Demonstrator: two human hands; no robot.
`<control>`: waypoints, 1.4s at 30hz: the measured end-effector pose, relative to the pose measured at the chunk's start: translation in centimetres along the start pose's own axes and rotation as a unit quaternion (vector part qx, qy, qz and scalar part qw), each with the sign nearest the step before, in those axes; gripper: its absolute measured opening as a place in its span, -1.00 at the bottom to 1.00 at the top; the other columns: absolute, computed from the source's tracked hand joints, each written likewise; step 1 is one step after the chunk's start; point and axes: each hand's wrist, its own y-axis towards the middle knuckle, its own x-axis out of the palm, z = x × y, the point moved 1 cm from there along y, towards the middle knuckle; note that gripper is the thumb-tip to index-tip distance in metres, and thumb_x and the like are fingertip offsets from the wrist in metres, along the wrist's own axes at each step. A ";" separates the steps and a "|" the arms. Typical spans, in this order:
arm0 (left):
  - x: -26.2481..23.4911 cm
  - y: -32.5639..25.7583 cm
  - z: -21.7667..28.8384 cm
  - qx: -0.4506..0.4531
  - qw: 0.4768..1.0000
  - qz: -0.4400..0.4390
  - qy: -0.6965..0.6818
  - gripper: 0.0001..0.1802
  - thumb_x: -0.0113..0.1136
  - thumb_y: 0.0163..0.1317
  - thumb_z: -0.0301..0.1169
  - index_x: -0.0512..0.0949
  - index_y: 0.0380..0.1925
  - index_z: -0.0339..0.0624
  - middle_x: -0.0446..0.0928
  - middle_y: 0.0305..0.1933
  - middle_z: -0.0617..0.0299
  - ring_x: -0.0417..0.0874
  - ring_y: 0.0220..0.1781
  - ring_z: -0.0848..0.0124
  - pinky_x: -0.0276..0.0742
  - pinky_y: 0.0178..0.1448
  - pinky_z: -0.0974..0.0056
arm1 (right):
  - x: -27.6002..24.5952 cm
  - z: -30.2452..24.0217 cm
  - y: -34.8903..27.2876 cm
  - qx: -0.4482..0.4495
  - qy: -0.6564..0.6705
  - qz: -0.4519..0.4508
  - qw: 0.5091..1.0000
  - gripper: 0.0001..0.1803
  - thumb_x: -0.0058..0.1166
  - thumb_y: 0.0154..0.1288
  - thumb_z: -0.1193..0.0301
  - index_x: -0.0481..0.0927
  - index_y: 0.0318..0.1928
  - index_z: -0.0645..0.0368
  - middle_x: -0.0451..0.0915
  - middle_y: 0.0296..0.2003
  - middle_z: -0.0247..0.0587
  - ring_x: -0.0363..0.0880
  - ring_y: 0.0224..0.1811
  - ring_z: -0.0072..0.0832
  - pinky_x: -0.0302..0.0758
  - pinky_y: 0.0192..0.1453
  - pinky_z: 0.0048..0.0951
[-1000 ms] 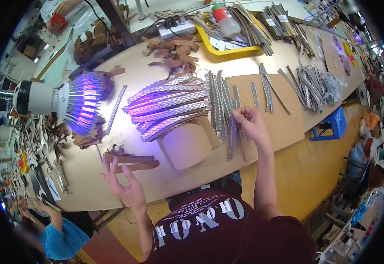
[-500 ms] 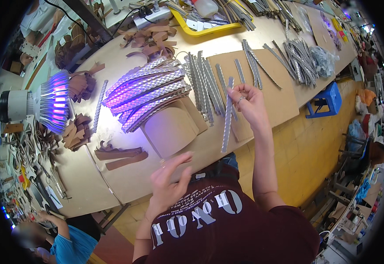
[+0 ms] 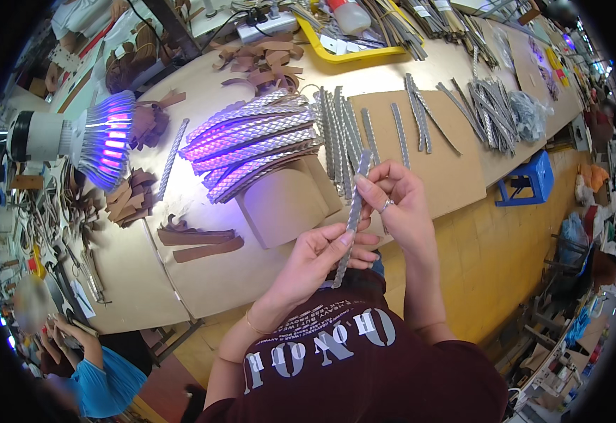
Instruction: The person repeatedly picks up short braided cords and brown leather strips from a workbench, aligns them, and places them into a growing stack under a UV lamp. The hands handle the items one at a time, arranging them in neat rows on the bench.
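A grey braided strap (image 3: pixel 355 211) hangs slantwise in front of my body, past the table's near edge. Its upper part is pinched between thumb and fingers of my right hand (image 3: pixel 399 201), which wears a ring. Lower down, my left hand (image 3: pixel 318 261) grips the same strap with its thumb on top. Just beyond my hands lies a row of grey braided straps (image 3: pixel 336 134), partly on a brown cardboard sheet (image 3: pixel 449 162). To their left, a thick pile of silvery braided straps (image 3: pixel 251 144) rests over a curved cardboard form (image 3: pixel 283 204), lit purple on its left side.
A lamp with a finned head (image 3: pixel 107 141) glows purple at left. Brown strips (image 3: pixel 202 243) lie on the table in several heaps. A yellow tray (image 3: pixel 350 55) stands at the back; a blue stool (image 3: pixel 526 180) is at right. A person in blue (image 3: pixel 107 381) sits lower left.
My left hand has come up and right and taken hold of the strap's lower part. My right hand has brought the strap down, nearer my body. The view has shifted slightly.
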 end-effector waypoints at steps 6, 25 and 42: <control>0.3 -1.8 0.7 0.020 0.993 0.081 0.089 -0.58 0.09 0.41 -0.41 0.43 0.19 -0.41 0.63 -0.14 0.04 0.67 -0.21 0.43 0.62 -0.13 0.37 | 0.1 -0.7 -0.6 -0.054 0.039 -0.044 0.997 -0.83 0.21 0.30 0.49 0.52 -0.16 0.27 0.60 -0.38 -0.30 0.56 -0.39 -0.66 0.49 -0.30 -0.64; -6.4 -9.8 11.4 0.148 0.971 0.139 0.126 -0.62 0.05 0.43 -0.34 0.50 0.03 -0.50 0.64 -0.32 -0.02 0.72 -0.39 0.34 0.71 -0.30 0.33 | 8.5 -7.5 7.1 -0.117 0.078 -0.162 0.977 -0.74 0.15 0.29 0.51 0.55 -0.02 0.32 0.60 -0.41 -0.31 0.57 -0.47 -0.63 0.51 -0.31 -0.64; -8.5 -7.7 11.1 0.300 0.946 0.014 -0.119 -0.70 0.01 0.46 -0.35 0.50 0.02 -0.35 0.60 -0.24 0.19 0.63 -0.29 0.47 0.45 -0.39 0.43 | 13.6 -5.0 8.6 0.103 0.213 -0.257 0.937 -0.74 0.07 0.39 0.46 0.50 0.04 0.27 0.59 -0.34 -0.27 0.58 -0.40 -0.60 0.57 -0.25 -0.57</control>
